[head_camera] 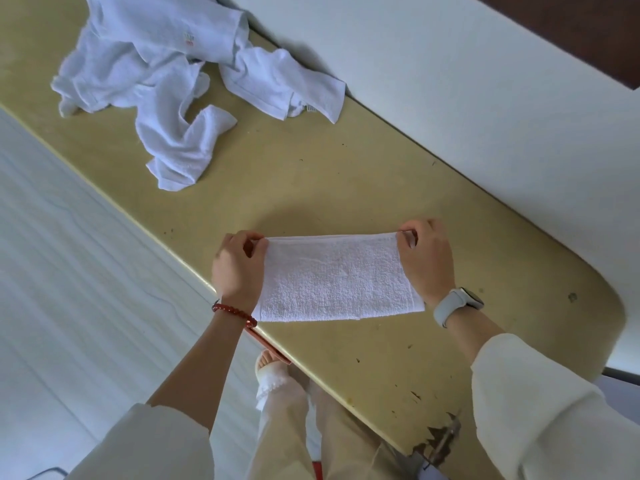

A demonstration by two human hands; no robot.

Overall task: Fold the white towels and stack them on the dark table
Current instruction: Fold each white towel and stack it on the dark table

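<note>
A folded towel [341, 277] lies long-axis left to right on the bench [346, 188]; left hand [239, 268] and right hand [427, 259] each pinch a far corner.

- Cream long sleeves [554, 410], loose and pushed up the forearms, at the lower corners of the frame.
- Red beaded bracelet [234, 314] on the left wrist.
- Pale-strapped watch [456, 304] on the right wrist.
- Beige trousers [311, 438] and a white lace-trimmed slipper [268, 370], bottom centre.
</note>
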